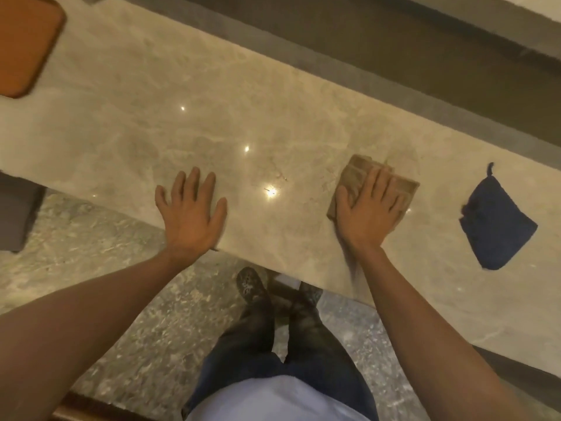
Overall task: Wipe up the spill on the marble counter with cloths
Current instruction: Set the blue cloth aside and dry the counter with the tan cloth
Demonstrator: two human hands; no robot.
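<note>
A folded tan cloth [358, 173] lies on the beige marble counter [151, 117] right of centre. My right hand [368, 211] lies flat on it with fingers spread, pressing it to the stone. My left hand [189, 212] rests palm down and open on the bare counter near its front edge, holding nothing. A folded dark blue cloth [498, 229] with a small loop lies further right, apart from both hands. Faint wet marks [280, 176] show between my hands among the light reflections.
An orange tray or mat [25, 47] sits at the counter's far left. A dark ledge [394, 62] runs behind the counter. Below the front edge are the speckled floor [121, 314], my legs and shoes, and a dark box [15, 214] at left.
</note>
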